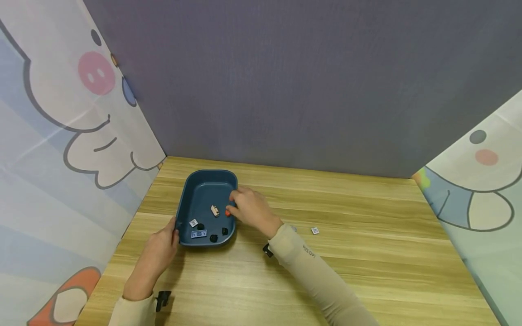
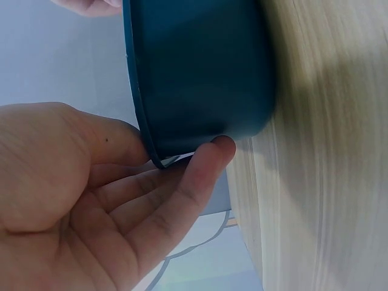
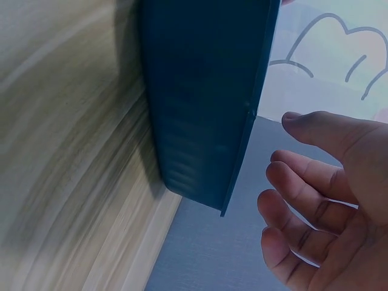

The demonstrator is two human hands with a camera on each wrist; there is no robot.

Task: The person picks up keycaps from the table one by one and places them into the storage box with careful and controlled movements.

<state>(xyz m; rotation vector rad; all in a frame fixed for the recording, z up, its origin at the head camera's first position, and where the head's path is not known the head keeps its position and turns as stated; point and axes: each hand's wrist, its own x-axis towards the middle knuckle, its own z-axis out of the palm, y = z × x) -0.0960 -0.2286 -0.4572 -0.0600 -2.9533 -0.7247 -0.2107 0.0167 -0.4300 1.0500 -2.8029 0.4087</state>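
The person wears a long-sleeved top in pale cream-beige, the cloth plain over most of what shows; the right sleeve (image 1: 316,274) presents the longer stretch, slim and close-fitting along the forearm, lightly creased, its cuff finishing at the wrist; near that cuff runs a short line of small dark lettering (image 1: 308,251), apparently starting with "Let", the rest too small to read surely; the left sleeve (image 1: 132,313), of the same pale colour, shows only its lower end; at each wrist sits a small black fitting, the left fitting (image 1: 162,299) angular and blocky, the right fitting (image 1: 268,250) partly hidden by the sleeve; the fingers (image 2: 188,188) are bare
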